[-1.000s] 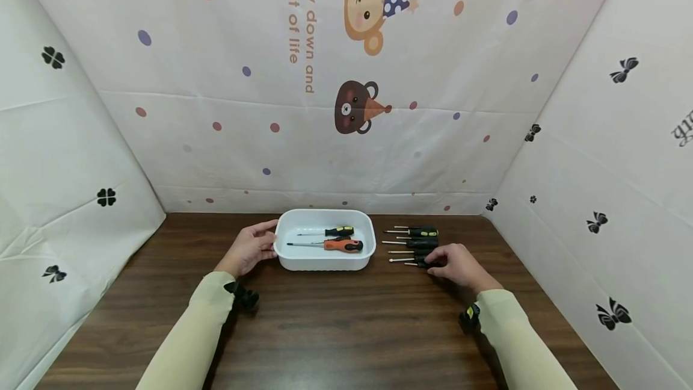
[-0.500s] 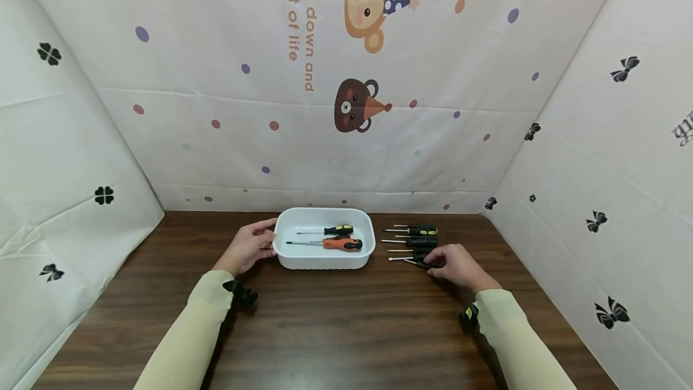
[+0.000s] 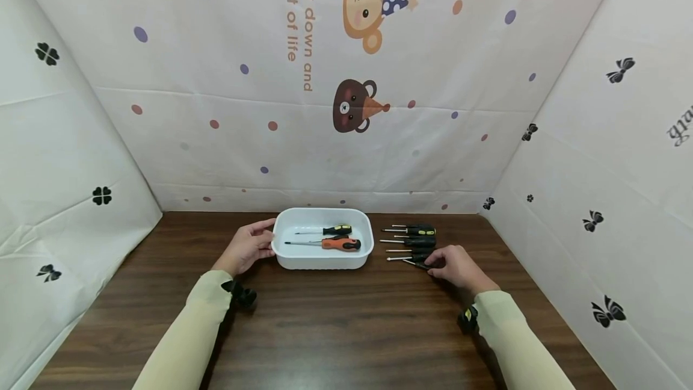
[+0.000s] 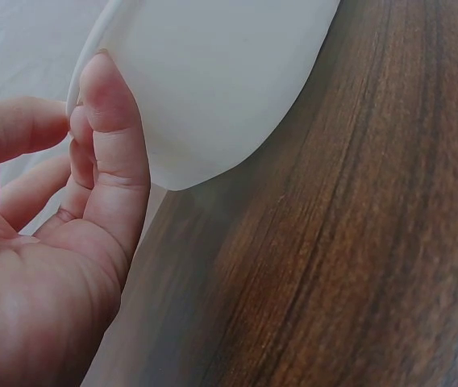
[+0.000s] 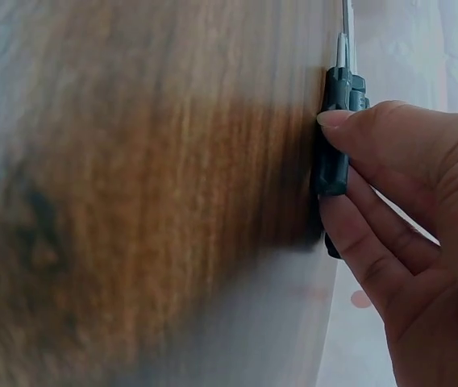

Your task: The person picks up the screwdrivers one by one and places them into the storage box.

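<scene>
My left hand [image 3: 248,248] is at the left end of a white plastic tray [image 3: 322,262]. In the left wrist view, its thumb and curled fingers [image 4: 114,145] grip the tray's rim [image 4: 92,36]. Inside the tray lie an orange-and-black screwdriver [image 3: 340,244], a yellow-and-black screwdriver [image 3: 338,230], and another mostly hidden one. On the right, my right hand [image 3: 457,267] pinches the black handle of a small screwdriver [image 5: 335,153] between thumb and fingers. Its short shaft [image 3: 409,262] points left and slightly away, low at the table. The fingers partly cover its handle.
Several black-handled screwdrivers [image 3: 417,241] lie side by side just beyond the right hand, shafts pointing left. The brown wooden table [image 3: 346,330] meets a printed white cloth [image 3: 216,155] at the back; more cloth hangs on both sides.
The small screwdriver in the right hand has turned slightly, its tip swinging toward the back and now slanting against the others. The left hand and tray stay in place.
</scene>
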The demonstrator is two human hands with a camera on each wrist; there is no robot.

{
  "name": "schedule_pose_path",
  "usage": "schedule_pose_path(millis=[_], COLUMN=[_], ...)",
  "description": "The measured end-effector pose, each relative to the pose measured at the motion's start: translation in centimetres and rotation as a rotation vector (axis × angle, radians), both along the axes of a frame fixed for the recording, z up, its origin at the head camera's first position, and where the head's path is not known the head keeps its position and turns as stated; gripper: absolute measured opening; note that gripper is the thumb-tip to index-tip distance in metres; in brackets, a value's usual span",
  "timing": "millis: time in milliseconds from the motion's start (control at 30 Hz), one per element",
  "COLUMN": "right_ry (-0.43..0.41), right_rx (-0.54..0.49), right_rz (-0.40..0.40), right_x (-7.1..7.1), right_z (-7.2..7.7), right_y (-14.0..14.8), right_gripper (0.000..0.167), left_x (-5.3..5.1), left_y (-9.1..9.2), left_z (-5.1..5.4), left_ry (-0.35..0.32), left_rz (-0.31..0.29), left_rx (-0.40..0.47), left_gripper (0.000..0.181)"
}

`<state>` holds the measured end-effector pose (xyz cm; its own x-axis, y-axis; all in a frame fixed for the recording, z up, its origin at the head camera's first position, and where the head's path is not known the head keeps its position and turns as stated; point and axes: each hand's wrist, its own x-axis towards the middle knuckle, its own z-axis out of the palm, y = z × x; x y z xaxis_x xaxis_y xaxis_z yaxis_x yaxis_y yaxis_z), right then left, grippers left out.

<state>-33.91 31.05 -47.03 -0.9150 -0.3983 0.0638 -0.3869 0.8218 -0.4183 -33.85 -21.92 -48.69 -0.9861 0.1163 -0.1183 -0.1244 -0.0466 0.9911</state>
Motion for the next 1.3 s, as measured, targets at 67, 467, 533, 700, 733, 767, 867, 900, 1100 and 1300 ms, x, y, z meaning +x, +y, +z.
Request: schedule_pose_path(millis=[67,467,533,700,733,767,867,900,1100,1300], right_ry=[0.003,-0.024,-0.025,-0.028,-0.027,-0.026,-0.017,-0.011,0.002,-0.008], right_rx=[-0.001,-0.089,-0.119,-0.192,-0.207,-0.221,-0.261,-0.275,-0.348,-0.387], right_rz=[0.003,-0.016,-0.019,-0.029,-0.035,-0.036,-0.036,-0.028,0.001,0.014], right_x=[0.1,0.7,0.9,1.2,1.2,1.3,1.5,1.5,1.8,1.5], right_z=[0.0,0.3,0.3,0.4,0.5,0.6,0.9,1.1,2.1,2.9], right_y=[0.0,0.6,0.7,0.6,0.5,0.4,0.0,-0.1,-1.0,-2.0], right_gripper=[0.012,0.013,0.013,0.012,0.013,0.013,0.013,0.012,0.013,0.015], left_x=[0.0,0.2,0.2,0.0,0.0,0.0,0.0,0.1,0.1,0.1], left_y=[0.1,0.1,0.1,0.3,0.3,0.3,0.2,0.2,-0.1,-0.1], left_z=[0.1,0.3,0.2,0.2,0.2,0.2,0.3,0.3,0.2,0.1], left_ry=[0.005,0.009,0.006,0.001,-0.002,-0.002,-0.003,-0.005,0.002,-0.003], left_rz=[-0.005,-0.012,-0.007,-0.008,-0.007,-0.008,-0.009,-0.007,-0.022,-0.014], left_rx=[-0.007,-0.016,-0.012,0.001,0.005,0.006,0.006,0.005,0.007,-0.001], left_gripper=[0.056,0.056,0.055,0.056,0.056,0.056,0.055,0.055,0.057,0.056])
